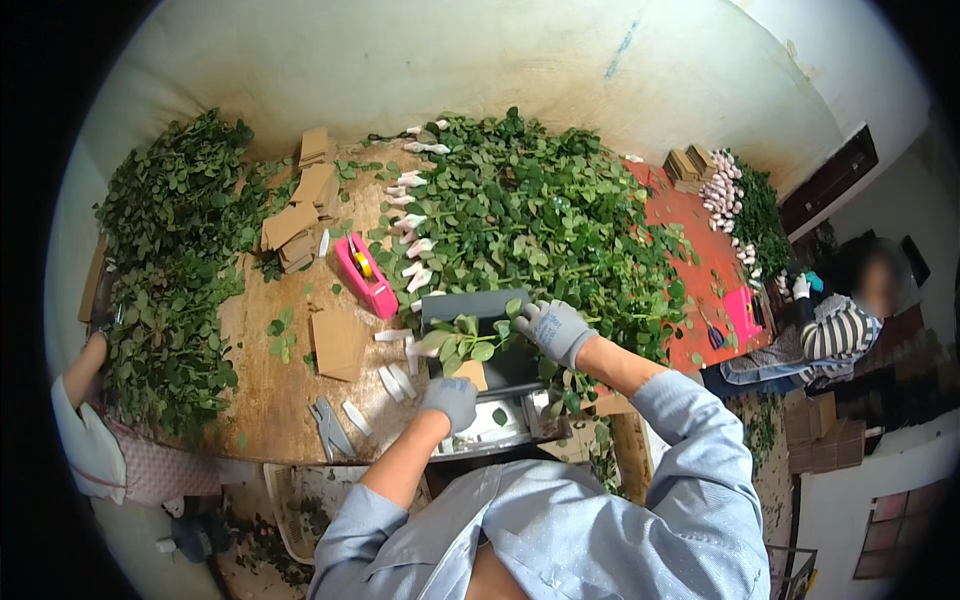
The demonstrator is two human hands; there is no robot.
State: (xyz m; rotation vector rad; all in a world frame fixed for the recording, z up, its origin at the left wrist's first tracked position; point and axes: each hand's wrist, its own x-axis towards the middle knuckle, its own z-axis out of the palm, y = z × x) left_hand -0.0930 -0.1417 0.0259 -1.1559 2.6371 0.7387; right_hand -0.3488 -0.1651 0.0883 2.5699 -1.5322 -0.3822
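Note:
Grey work gloves cover both my hands. My left hand (450, 402) is closed at the near edge of a dark grey tray (475, 305), against a small piece of cardboard (469, 374). My right hand (553, 332) is curled at the tray's right side, with its fingertips on a leafy stem (515, 308); the exact grip is partly hidden. Between the hands, green leaves (467, 345) lie across the tray, with a pale wrapped flower head (432, 343) at their left end. A large pile of leafy stems (540, 210) with white-wrapped heads lies beyond.
Left of the tray are a pink tape dispenser (367, 277), a cardboard sheet (337, 345), white strips (392, 383) and a grey stapler-like tool (329, 428). More foliage (170, 280) and a person's arm (85, 368) are at far left. Another person (840, 325) works at right beside a red table (690, 240).

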